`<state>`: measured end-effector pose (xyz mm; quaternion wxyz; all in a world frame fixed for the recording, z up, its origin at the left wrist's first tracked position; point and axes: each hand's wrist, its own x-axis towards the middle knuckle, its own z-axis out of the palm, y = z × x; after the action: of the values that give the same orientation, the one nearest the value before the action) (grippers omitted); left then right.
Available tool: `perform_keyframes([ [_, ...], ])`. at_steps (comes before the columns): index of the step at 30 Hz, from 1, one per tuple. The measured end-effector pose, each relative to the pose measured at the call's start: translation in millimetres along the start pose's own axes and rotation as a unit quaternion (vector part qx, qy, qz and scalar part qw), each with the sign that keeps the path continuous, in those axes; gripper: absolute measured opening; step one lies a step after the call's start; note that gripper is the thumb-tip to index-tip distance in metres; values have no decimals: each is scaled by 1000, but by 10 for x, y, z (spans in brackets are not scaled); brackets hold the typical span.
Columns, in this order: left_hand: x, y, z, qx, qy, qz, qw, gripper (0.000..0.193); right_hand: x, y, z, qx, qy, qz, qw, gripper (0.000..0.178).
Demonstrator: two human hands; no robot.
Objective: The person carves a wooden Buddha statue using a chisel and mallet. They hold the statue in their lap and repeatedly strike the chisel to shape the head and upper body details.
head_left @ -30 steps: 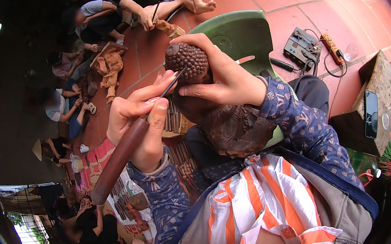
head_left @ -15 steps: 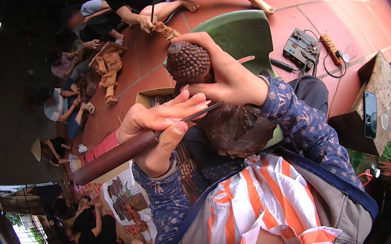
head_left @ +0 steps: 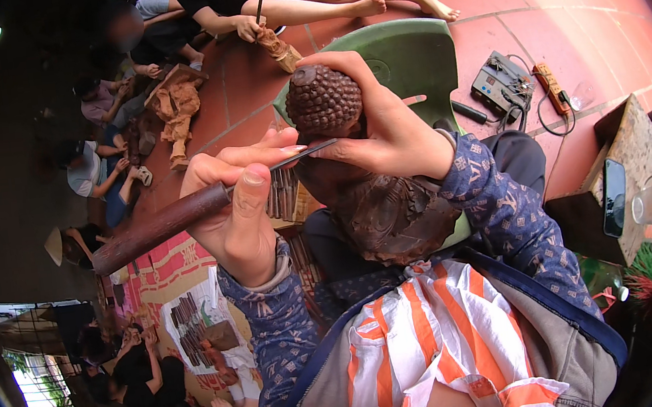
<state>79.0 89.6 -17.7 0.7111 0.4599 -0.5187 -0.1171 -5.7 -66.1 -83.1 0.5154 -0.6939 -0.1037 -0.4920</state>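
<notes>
In the head view, a chisel [head_left: 160,229] is gripped in the left hand [head_left: 233,202], pinched between thumb and fingers, its handle pointed toward the left of the frame. Its blade is aimed right, the tip set close to the right thumb; whether the carving is touched by it cannot be told. The dark carving [head_left: 404,215] is placed at the centre of the frame, its knobbed head clasped by the right hand [head_left: 406,134]. Behind it, a green chair [head_left: 409,53] is seen. At upper right, a grey device [head_left: 504,83] is set near a power strip [head_left: 551,88]. At upper centre, a pale figure [head_left: 278,48] is held by a co-worker's hand [head_left: 248,28].
</notes>
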Motion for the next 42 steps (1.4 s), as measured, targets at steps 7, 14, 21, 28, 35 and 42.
perform_keyframes([
  [7, -65, 12, -36, 11, -1, 5, 1000, 23, -8, 1, -3, 8, 3, 12, 1000, 70],
  [14, -172, -22, -38, 83, 9, 26, 996, 30, -39, -99, -74, -50, -15, 13, 999, 77],
  [21, -131, -22, 85, 30, 12, 29, 999, 34, -58, -109, -180, -50, -43, 20, 998, 82],
  [28, -104, -77, 195, 83, 45, 62, 994, 24, -8, 25, -118, -51, -48, 27, 997, 79],
  [35, -73, -180, 146, 71, 0, 106, 992, 26, -17, 56, -65, -12, -38, 21, 999, 76],
  [42, -9, -187, 55, 98, -60, 129, 985, 26, -21, 46, -84, -44, -34, 5, 998, 76],
])
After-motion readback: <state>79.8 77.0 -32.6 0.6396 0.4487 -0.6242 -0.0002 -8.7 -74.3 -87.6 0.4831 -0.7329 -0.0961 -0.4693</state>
